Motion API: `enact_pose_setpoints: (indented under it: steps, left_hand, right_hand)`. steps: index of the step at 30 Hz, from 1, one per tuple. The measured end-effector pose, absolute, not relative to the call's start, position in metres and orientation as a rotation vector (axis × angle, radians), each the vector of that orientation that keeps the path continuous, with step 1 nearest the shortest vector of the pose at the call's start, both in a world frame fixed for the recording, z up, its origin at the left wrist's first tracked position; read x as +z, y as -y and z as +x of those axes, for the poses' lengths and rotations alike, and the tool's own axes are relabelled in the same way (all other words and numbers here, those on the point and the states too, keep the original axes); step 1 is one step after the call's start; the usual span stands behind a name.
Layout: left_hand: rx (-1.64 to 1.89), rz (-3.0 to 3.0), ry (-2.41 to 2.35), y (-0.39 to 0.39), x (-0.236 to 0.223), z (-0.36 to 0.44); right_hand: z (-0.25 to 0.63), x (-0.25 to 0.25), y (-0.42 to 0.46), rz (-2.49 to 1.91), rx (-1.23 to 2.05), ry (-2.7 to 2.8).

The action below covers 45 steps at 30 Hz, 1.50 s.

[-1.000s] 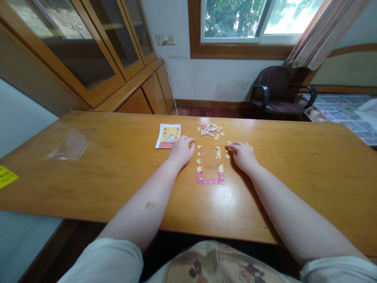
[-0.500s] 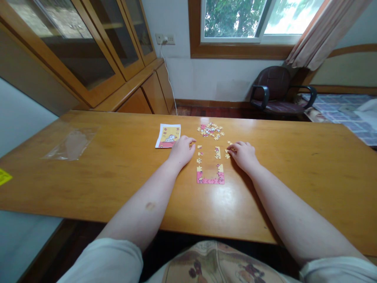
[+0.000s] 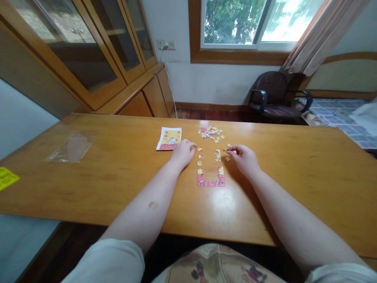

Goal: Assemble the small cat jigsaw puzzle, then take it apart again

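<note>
From here I see the right hand (image 3: 228,150) pinching a small yellow puzzle piece (image 3: 225,149) between thumb and fingertips, right of the partial puzzle frame (image 3: 211,183). That frame lies on the wooden surface (image 3: 118,177), pink along its bottom, yellow up its sides, its middle bare. The left hand (image 3: 185,151) rests with fingers loosely curved, nearest the picture sheet (image 3: 169,138). Beyond sits a pile of mixed pieces (image 3: 211,133), pink and yellow.

head-worn view, looking forward and down, hands (image 3: 184,152) at mid-distance
</note>
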<state>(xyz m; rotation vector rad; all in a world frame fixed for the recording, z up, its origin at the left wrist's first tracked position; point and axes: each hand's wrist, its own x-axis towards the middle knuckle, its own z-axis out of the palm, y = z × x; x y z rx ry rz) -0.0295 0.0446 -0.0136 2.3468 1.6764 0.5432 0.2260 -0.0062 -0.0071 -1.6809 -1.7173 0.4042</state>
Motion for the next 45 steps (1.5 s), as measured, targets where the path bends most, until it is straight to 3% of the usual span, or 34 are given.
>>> enact_pose_setpoints:
  steps: [7,27,45]
  left_hand:
    - [0.515,2.403,-1.625,-0.046,-0.017,-0.026]
    - [0.403,2.382,-1.619,-0.042,-0.019,-0.019]
    - [0.355,2.374,-1.625,-0.042,-0.016,-0.02]
  right_hand:
    - [0.179,0.016,-0.012,-1.754,0.765,1.848]
    - [0.148,-0.018,-0.041,-1.83,0.632,1.87]
    - [0.141,-0.013,-0.034,-1.95,0.381,2.035]
